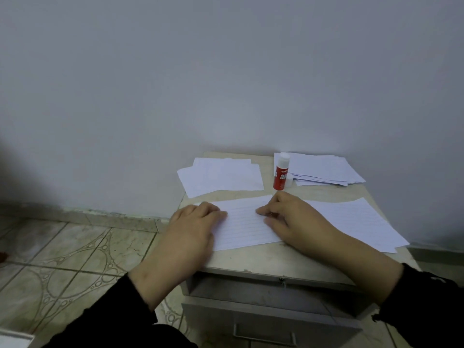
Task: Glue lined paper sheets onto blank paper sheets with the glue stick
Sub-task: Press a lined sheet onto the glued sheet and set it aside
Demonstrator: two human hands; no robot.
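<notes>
Both hands [193, 222] [291, 217] press flat rectangular lined sheet [247, 222].

Both hands press a white lined paper sheet [247, 223] flat on the pale surface [263, 259]: left hand [193, 229], right hand [293, 219]. A red-and-white glue stick [281, 172] stands upright just behind.

A corner of a domestic room, probably a bedroom or spare room, though little of it is in view. A small bedside-type cabinet [273, 262] with a worn pale top stands against a plain painted wall [226, 71]; its upper drawer [271, 295] hangs slightly open, and a metal handle [263, 335] shows on the front below. The floor [75, 252] is glazed tile with an ornamental ring pattern, met by a scuffed tiled skirting [100, 216] at the wall base.
</notes>
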